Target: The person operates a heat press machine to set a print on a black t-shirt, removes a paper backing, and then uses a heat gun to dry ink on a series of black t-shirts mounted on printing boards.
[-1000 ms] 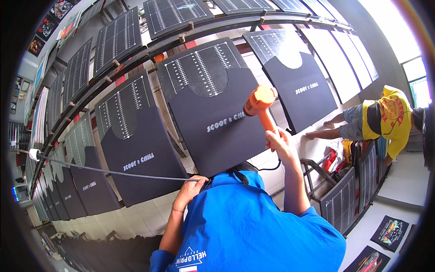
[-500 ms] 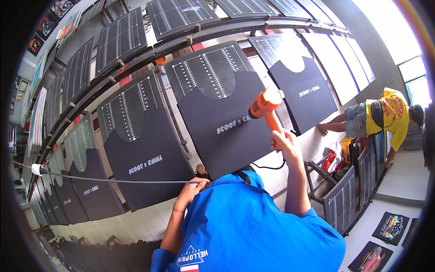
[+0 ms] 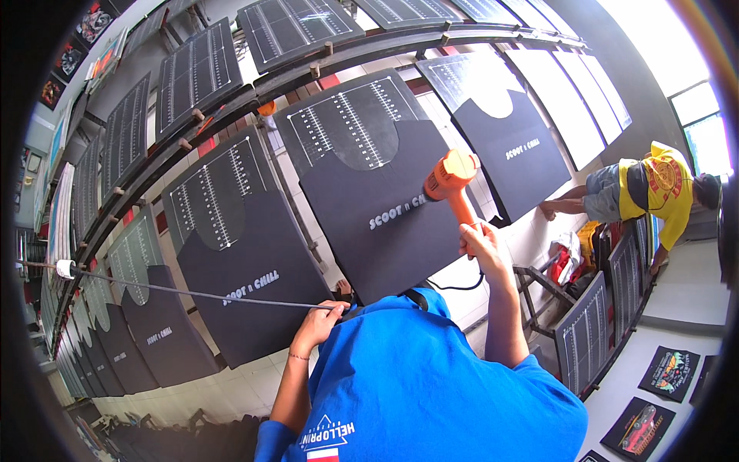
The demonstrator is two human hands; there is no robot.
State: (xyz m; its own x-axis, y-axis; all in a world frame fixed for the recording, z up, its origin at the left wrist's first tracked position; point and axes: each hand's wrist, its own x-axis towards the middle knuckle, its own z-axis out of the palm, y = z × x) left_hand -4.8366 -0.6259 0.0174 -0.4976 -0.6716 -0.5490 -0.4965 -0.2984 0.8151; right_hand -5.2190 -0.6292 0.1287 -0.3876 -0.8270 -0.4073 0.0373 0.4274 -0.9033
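My right hand (image 3: 483, 245) is closed around the handle of an orange heat gun (image 3: 454, 185). The gun's dark nozzle points left, over the end of the pale lettering (image 3: 396, 213) on a black shirt panel (image 3: 362, 246). That panel lies flat on a tilted black printing board (image 3: 331, 115) with white ruler marks. Close to my body, at the board's near edge, my left hand (image 3: 319, 323) has its fingers curled; what they hold is hidden. A thin grey cord (image 3: 192, 293) with a white piece on it runs from the far left to this hand.
More boards with printed black panels (image 3: 254, 300) stand in a row on both sides. A metal rail (image 3: 262, 92) runs behind them, with another row beyond. At right, a person in a yellow shirt (image 3: 662, 189) bends near a rack (image 3: 581, 331). A black cable (image 3: 459, 287) hangs below the gun.
The view has shifted slightly, and the grey cord now slants down more steeply toward my left hand. The heat gun stays over the lettering, nearly in place.
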